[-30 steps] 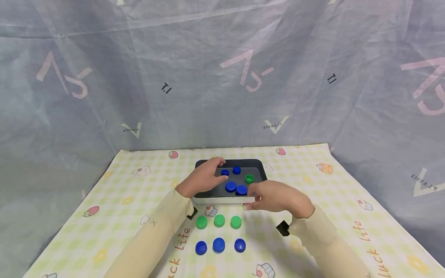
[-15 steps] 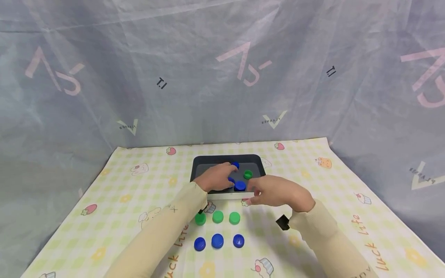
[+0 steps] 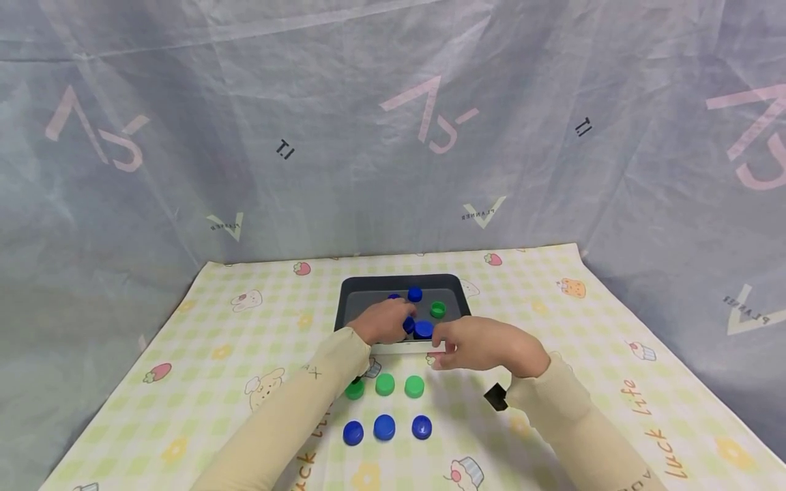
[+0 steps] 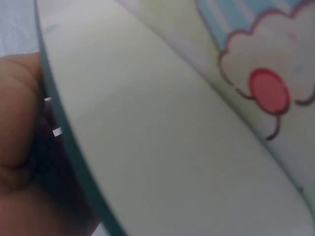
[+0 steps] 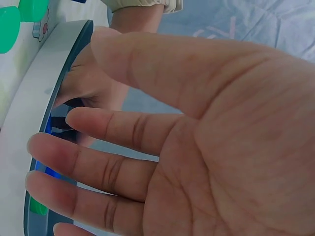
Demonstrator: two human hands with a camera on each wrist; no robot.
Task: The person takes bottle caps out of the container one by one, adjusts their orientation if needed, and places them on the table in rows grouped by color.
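Observation:
My left hand (image 3: 385, 322) reaches into the dark shallow tray (image 3: 368, 281) and pinches a blue bottle cap (image 3: 409, 324), which looks tilted between its fingers. Close beside that cap lies another blue cap (image 3: 424, 330). Farther back in the tray are a blue cap (image 3: 415, 294), a partly hidden blue cap (image 3: 394, 297) and an upturned green cap (image 3: 438, 309). At the tray's front right corner hovers my right hand (image 3: 482, 343); its fingers are relaxed and hold nothing, as the right wrist view shows. In the left wrist view the tray's pale outer wall (image 4: 138, 128) covers most of the work.
Before the tray, green caps (image 3: 385, 384) form a row on the checked tablecloth (image 3: 233, 402). Nearer to me lies a row of blue caps (image 3: 384, 427). A grey curtain (image 3: 368, 170) hangs behind the table.
My left hand has moved right and down into the tray and now pinches a blue cap there, tilting it. My right hand has stayed almost still. The view has shifted slightly.

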